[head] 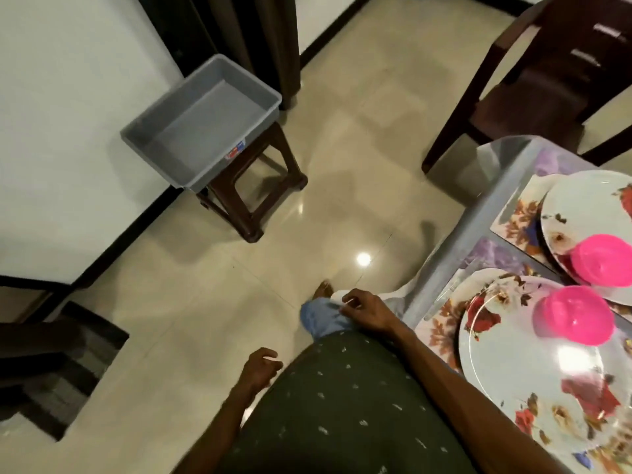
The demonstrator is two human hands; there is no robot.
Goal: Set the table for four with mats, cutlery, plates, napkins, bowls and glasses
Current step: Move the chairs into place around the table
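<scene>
Both hands bare: left hand loosely curled, right hand half-closed, holding nothing | grey tub on stool empty | table corner: plates, pink bowls placed | next, I reckon: glasses, napkins.

No text, number or brand can be read here. The one label is a small red, white and blue sticker on the rim of the grey tray, too blurred to make out any words.
</scene>
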